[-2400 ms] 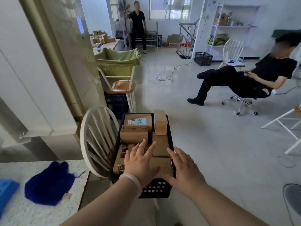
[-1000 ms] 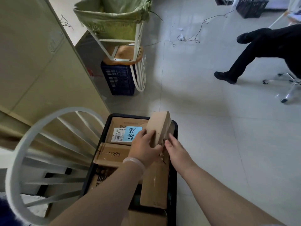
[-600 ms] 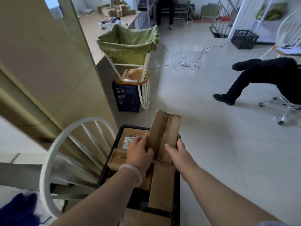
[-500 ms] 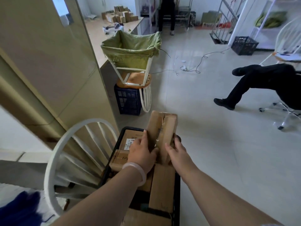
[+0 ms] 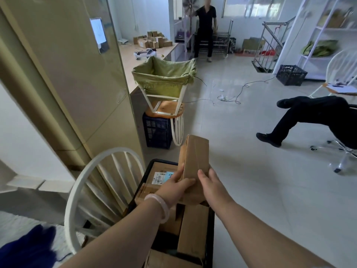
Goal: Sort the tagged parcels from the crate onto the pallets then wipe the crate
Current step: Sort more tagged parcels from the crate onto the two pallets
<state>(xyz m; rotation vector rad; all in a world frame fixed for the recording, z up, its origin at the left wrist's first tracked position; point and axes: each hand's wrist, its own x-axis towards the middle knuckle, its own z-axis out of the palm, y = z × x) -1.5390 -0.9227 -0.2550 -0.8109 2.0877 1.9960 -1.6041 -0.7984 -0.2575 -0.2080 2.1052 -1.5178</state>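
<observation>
Lifted a little higher than half a second ago, the plain brown parcel [image 5: 196, 161] now stands on end above the far half of the black crate [image 5: 212, 238], with its lower end just over the boxes packed below. The left hand [image 5: 173, 187] grips its lower left edge, thumb laid across the near face and fingers wrapped behind, and a pale bracelet [image 5: 158, 206] sits on that wrist. The right hand [image 5: 211, 185] is curled on the lower right edge, thumb on the near face, so both hands hold the one parcel between them. At the near end of the crate lies a flat carton [image 5: 170, 260], and a long carton [image 5: 194, 229] runs along the right wall. At the crate's far end lies a labelled parcel [image 5: 159, 174] with a white shipping label and a blue tag, partly hidden by the left hand. Just left of the crate stands a white spindle-back chair [image 5: 81, 190], and nearer and further left a dark blue cloth [image 5: 27, 248] lies on a pale tabletop [image 5: 11, 222]. Beyond the crate a dark blue basket [image 5: 157, 132] sits on the floor under an upturned stool [image 5: 166, 109] whose legs hold open a green sack [image 5: 164, 80]. Far to the crate's right, a seated person [image 5: 313, 117] in black stretches both legs over the tiles. Farthest beyond the crate, a standing person [image 5: 205, 26] in black faces this way.
</observation>
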